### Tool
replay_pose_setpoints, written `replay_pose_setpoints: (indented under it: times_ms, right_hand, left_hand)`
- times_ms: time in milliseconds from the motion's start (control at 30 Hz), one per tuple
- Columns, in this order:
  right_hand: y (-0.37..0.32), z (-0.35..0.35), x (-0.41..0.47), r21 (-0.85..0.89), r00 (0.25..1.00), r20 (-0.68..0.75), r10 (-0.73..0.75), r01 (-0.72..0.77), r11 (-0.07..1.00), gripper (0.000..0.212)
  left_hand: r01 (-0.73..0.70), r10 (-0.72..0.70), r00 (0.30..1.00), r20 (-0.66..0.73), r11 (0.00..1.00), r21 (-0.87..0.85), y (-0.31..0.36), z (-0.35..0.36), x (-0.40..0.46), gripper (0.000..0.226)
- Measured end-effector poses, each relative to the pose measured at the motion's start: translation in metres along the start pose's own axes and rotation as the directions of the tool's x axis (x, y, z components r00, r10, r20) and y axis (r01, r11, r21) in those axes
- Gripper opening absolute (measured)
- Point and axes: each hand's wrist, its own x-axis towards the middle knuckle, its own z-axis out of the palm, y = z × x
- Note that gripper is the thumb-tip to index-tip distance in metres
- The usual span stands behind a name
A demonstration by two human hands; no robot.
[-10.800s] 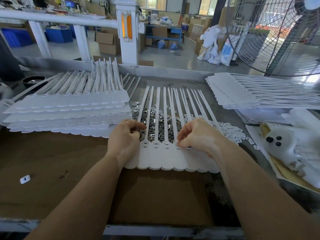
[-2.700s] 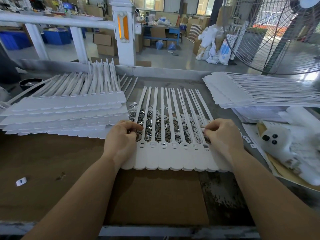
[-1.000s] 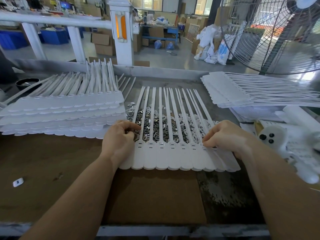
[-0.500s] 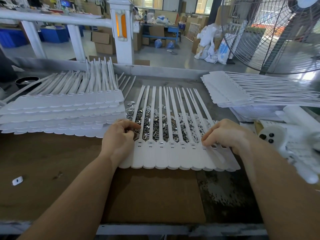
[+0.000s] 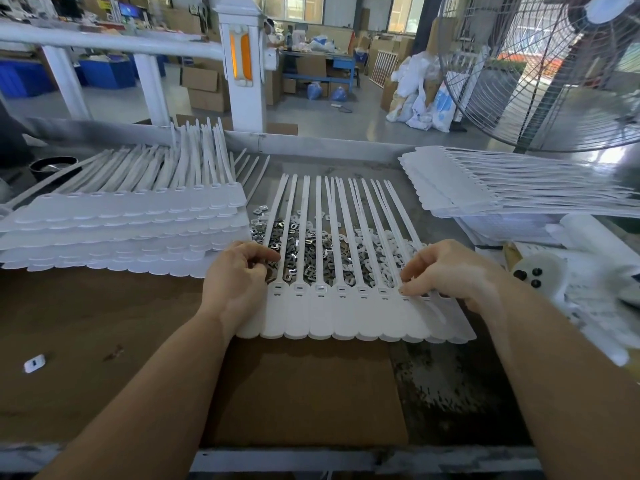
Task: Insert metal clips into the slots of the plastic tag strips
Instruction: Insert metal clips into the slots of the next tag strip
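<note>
We're working our right hand (image 5: 453, 271) along the tag strip (image 5: 346, 317) from the middle over to its right end, and the strip's right side is sliding out further right.

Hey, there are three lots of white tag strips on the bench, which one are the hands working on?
The single flat sheet of tag strips at centre, over the metal clips; both side stacks lie untouched.

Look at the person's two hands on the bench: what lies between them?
In the head view, between the left hand and right hand lie the white tag strips, side by side, with loose metal clips heaped under their tails.
</note>
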Motion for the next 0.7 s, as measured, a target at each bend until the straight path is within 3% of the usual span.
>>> replay_pose_setpoints:
  times_ms: [167,333,467,700]
  right_hand:
    - [0.007,0.01,0.005,0.002,0.977,-0.193,-0.088,0.09,0.996,0.007]
    - [0.005,0.023,0.009,-0.292,0.96,-0.222,-0.169,0.1,0.951,0.033]
    - [0.005,0.026,0.008,-0.372,0.936,-0.281,-0.213,0.098,0.923,0.027]
    - [0.01,0.034,0.01,-0.367,0.886,-0.363,-0.29,0.15,0.918,0.019]
  left_hand:
    - [-0.003,0.003,1.0,-0.005,1.0,0.017,0.0,0.0,0.0,0.034]
    - [0.001,-0.001,1.0,-0.005,1.0,0.007,0.0,-0.001,-0.001,0.034]
    - [-0.002,0.002,1.0,-0.003,1.0,-0.002,0.0,-0.001,-0.001,0.034]
    - [-0.001,0.001,1.0,0.001,1.0,-0.015,-0.001,-0.003,-0.003,0.036]
